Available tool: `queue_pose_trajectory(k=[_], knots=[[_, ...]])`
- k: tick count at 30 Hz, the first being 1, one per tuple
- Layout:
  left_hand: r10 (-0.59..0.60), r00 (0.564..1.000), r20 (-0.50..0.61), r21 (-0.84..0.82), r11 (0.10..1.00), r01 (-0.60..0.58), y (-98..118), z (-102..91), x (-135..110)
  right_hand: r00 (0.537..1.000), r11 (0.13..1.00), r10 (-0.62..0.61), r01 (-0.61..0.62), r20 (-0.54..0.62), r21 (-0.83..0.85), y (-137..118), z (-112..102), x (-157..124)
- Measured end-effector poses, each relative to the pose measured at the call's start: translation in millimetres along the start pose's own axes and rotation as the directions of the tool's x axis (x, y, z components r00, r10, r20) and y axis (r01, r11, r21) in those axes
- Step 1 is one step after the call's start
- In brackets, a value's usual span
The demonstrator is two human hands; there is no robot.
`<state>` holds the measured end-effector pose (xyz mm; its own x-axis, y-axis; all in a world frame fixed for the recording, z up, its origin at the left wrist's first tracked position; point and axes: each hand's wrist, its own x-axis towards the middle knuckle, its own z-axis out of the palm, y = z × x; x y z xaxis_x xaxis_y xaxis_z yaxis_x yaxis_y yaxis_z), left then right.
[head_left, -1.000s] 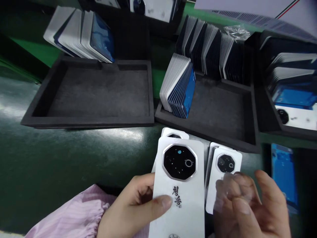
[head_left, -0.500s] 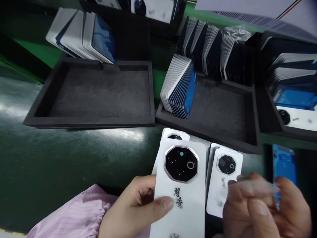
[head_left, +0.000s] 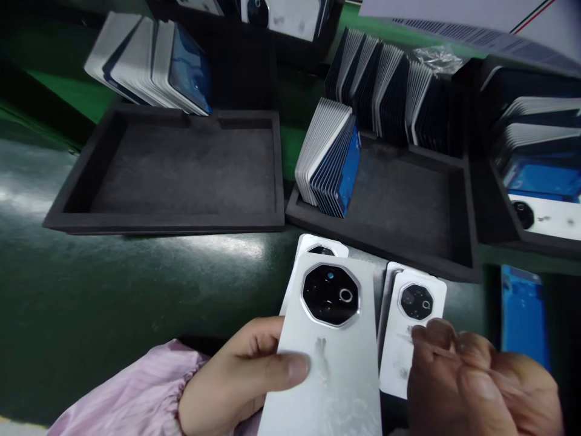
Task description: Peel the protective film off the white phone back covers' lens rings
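Ahead of the left hand (head_left: 231, 381) lies a black tray (head_left: 181, 220), a panel stack (head_left: 149, 66) at its far edge; beyond the held white panel (head_left: 329, 369), a second tray (head_left: 385, 243) carries upright panels (head_left: 327, 157). The left hand grips that white panel, which partly hides another panel (head_left: 303, 246). The right hand (head_left: 483, 381), fingers curled, covers part of a third white panel (head_left: 394, 357); whether it pinches something I cannot tell. Just beyond it lies a blue panel (head_left: 524, 315).

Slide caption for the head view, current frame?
Left hand holds a white panel with an octagonal camera window; right hand, blurred, beside it; black trays behind.
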<state>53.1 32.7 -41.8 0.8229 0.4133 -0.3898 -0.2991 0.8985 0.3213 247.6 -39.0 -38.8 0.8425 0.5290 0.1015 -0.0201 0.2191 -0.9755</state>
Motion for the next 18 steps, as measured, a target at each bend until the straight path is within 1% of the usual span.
queue_pose_trajectory(k=[3, 5, 8, 10, 13, 16, 18], knots=[[-0.014, 1.0, -0.005, -0.056, 0.998, 0.014, -1.3, -0.6, -0.8, 1.0, 1.0, -0.008, 0.009, -0.002, 0.006, -0.5, -0.6, -1.7], [-0.031, 0.999, -0.017, -0.052, 0.998, 0.03, -0.5, -0.3, -1.2, 1.0, 1.0, -0.019, 0.019, 0.006, 0.0, 0.6, -3.5, -2.6], [-0.051, 0.998, -0.03, -0.018, 0.999, 0.051, 1.0, 0.7, -1.4, 0.998, 0.999, -0.036, 0.037, 0.056, -0.004, 4.0, -9.8, -3.5], [-0.039, 0.999, -0.029, 0.017, 0.999, 0.04, 0.8, 1.4, -1.4, 0.995, 0.999, -0.05, 0.05, 0.087, 0.001, 6.6, -13.9, -4.3], [-0.011, 1.0, -0.011, 0.109, 0.994, 0.012, 0.2, 2.6, -1.5, 0.994, 0.998, -0.058, 0.058, 0.092, -0.002, 9.5, -18.0, -6.5], [-0.026, 0.999, 0.018, 0.215, 0.976, 0.022, 2.4, 4.9, -1.6, 0.996, 0.999, -0.038, 0.036, 0.084, 0.019, 10.2, -19.1, -8.9], [-0.031, 0.998, 0.047, 0.258, 0.966, 0.017, 5.1, 6.7, -1.2, 0.997, 1.0, -0.009, 0.01, 0.083, -0.012, 9.6, -19.1, -9.9]])
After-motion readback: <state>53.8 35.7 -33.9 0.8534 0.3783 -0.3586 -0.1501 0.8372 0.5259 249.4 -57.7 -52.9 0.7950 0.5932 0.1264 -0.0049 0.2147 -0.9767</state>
